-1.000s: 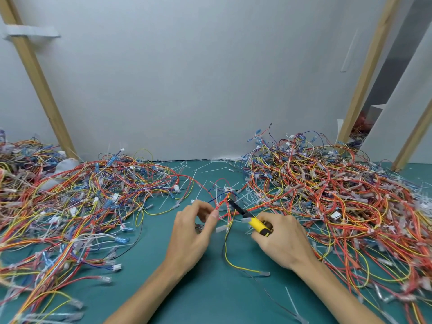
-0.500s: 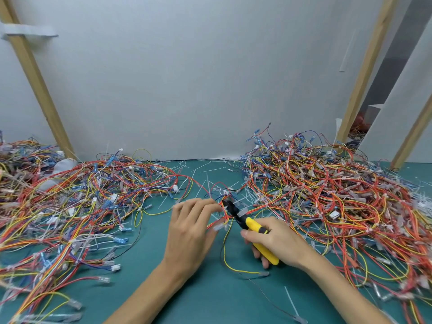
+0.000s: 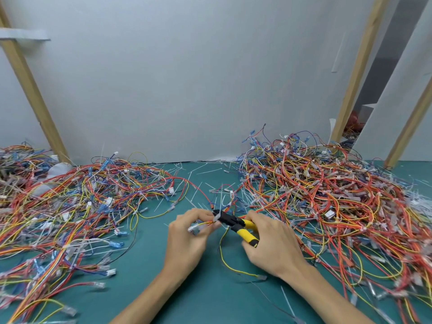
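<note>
Entry: one person, seen as two arms only. Left hand [image 3: 187, 239] and right hand [image 3: 273, 246], both bare, the fingers slender, knuckles and tendons standing out on the backs; the nails are too small to make out. Left forearm [image 3: 149, 293] and right forearm [image 3: 327, 295], bare and slim from narrow wrists to the lower edge of view.

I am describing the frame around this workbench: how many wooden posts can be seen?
3. The left post leans at the far left; the middle post rises right of centre; the right post is farthest right. More may be hidden.
</note>
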The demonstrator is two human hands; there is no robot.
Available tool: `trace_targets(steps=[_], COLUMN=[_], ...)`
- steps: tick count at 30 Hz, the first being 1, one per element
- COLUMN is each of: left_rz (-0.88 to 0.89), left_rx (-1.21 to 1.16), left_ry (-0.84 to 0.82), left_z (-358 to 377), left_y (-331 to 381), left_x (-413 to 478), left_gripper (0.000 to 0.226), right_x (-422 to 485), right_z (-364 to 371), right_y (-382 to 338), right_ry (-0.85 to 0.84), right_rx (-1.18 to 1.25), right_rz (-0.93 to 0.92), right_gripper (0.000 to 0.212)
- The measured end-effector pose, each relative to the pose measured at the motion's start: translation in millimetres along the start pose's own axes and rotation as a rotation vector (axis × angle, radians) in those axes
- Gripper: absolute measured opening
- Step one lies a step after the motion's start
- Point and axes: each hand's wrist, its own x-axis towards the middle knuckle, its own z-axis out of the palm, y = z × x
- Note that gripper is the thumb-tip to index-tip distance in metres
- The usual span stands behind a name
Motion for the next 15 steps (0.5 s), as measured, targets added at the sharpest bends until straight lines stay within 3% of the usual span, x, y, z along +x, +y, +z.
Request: trace_targets(steps=[4,9,15], left_rz=[-0.143,-0.194,-0.217], left_rx=[-0.112,-0.191,-0.200], left_ry=[-0.087,-0.126,-0.186], left_z=[-0.7,-1.8,-4.6], left_y=[1.0,-1.0,-8.9], left_x=[0.8,4.7,6.0], left_gripper=[0.019,0.018,0.005], right_x=[2.9,3.2,3.8], right_z=[5.5,9.5,7.5], right_y=[4.5,4.0,6.9], right_ry=[-0.020,-0.036,-0.008], right_rx=[-0.003,0.006,0.058], right_rz=[-0.016,-0.025,-0.048], right_gripper=[0.042,0.046,0.024])
